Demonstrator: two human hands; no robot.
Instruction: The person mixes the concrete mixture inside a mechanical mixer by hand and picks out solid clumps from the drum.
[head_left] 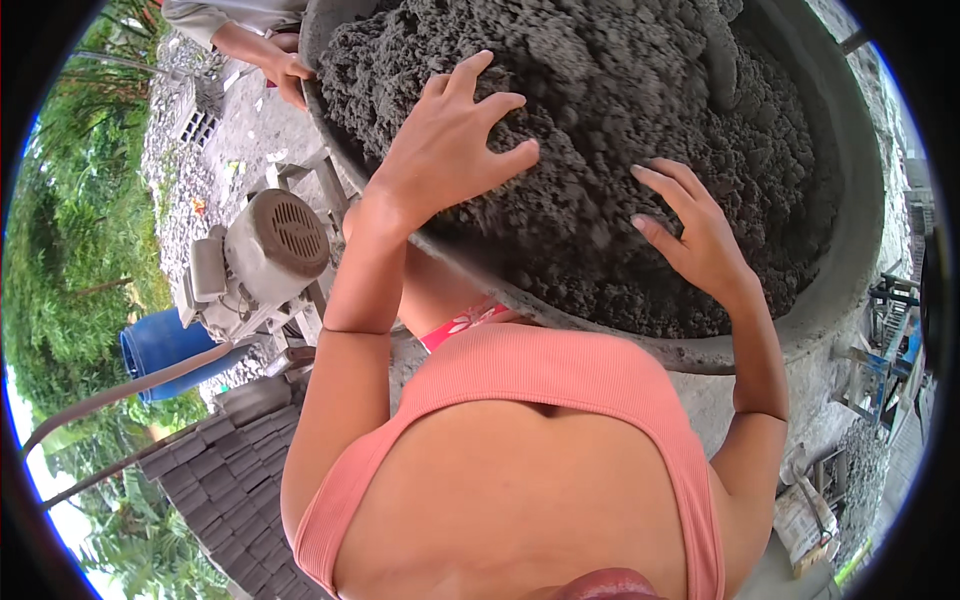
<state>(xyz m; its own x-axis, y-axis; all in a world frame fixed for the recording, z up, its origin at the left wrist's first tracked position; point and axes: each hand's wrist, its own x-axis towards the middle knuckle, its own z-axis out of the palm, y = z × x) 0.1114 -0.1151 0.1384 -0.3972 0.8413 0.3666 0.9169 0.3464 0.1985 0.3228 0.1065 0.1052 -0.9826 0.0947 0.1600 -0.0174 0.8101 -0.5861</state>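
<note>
In the head view, the dark, crumbly mix lies in a big round basin, beneath and beyond both hands, with no clear long axis. The left hand spreads its fingers over its left part; the right hand, thumb and fingers apart, is nearer the right wall. Neither grips anything; whether they touch the mix, I cannot tell.
</note>
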